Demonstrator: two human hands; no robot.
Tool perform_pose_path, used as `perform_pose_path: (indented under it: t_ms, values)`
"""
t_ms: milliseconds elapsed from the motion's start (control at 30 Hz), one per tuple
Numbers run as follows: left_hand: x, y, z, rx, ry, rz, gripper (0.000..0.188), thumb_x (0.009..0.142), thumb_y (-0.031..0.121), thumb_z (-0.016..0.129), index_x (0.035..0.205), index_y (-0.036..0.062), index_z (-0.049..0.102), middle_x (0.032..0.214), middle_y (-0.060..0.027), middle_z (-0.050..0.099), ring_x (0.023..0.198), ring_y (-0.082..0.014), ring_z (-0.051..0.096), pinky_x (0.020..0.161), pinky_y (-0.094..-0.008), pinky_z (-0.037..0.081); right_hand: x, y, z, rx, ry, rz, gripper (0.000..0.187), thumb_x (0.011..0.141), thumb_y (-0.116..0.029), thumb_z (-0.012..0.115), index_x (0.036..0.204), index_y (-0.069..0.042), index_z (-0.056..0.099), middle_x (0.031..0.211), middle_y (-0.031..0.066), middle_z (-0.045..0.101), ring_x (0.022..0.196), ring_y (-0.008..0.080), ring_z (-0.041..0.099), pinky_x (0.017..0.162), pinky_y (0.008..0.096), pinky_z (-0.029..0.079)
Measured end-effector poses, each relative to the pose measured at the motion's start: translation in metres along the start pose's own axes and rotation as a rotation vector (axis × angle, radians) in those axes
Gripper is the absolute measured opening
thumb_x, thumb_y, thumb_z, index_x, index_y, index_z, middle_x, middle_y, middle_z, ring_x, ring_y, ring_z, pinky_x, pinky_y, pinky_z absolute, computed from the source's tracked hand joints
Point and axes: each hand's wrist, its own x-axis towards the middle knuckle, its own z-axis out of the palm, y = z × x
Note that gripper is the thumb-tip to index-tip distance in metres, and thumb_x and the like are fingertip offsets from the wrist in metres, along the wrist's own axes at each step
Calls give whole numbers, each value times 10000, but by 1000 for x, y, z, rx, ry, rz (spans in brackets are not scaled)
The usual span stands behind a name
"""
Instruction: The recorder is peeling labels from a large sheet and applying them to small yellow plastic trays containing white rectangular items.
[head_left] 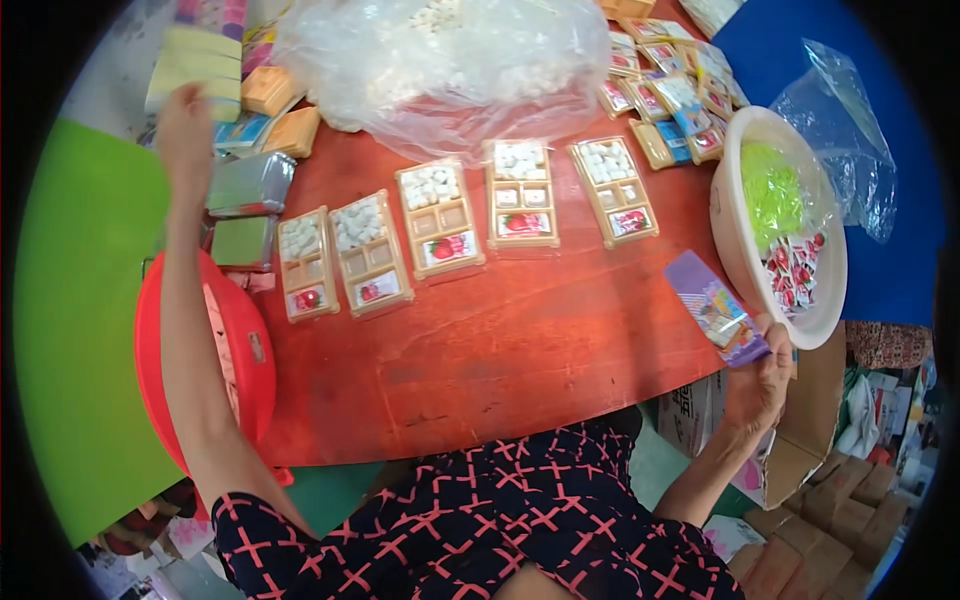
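Purple packet (712, 305): one, gripped in the right hand (760, 388), just beside the white basin (733, 215) at the tabletop's (480, 350) right edge. Left hand (185, 125): well apart, near yellow packs (197, 68); blurred, grip cannot be told. Trays (437, 219): five, in a row. Open room: between trays and near edge.

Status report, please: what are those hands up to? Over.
Left hand at yellow stack, grip unclear. Right hand gripping purple printed pack. Five divided trays in a row. Left forearm crosses red tub.
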Motion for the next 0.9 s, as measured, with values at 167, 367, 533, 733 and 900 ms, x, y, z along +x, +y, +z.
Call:
perform_pose_path:
  t_ms: [167,367,533,733,900]
  values:
    - [-130,168,58,-437,-470,937,186,811,53,588,993,23,615,958,-120,631,931,-281,604,803,-366,487,6,6,9,21,-48,24,406,725,-250,796,761,-97,422,872,52,481,771,145,458,697,291,385]
    - [-176,282,133,-574,-382,669,375,794,137,658,1128,10,542,1097,-144,577,1063,-326,530,881,-423,440,-3,5,-6,50,-48,18,422,686,-268,817,741,-102,433,832,48,486,716,158,433,679,318,344]
    - [-171,312,175,-455,-469,637,423,766,121,678,1145,0,536,1128,-168,552,1054,-341,521,903,-424,425,-12,9,-16,31,-17,44,381,686,-261,791,739,-90,455,804,72,509,745,174,471,732,330,393]
    - [-226,310,143,-484,-541,697,513,706,105,711,1177,7,533,1152,-165,536,1055,-338,511,904,-419,427,-21,7,-27,60,-13,162,360,677,-242,795,735,-78,479,822,86,534,761,179,504,735,315,411]
    - [-288,295,90,-591,-628,625,601,693,80,708,1249,1,494,1198,-173,516,1117,-339,483,944,-416,410,-38,7,-31,111,-69,187,347,665,-208,785,712,-82,466,812,89,533,743,178,499,724,317,408]
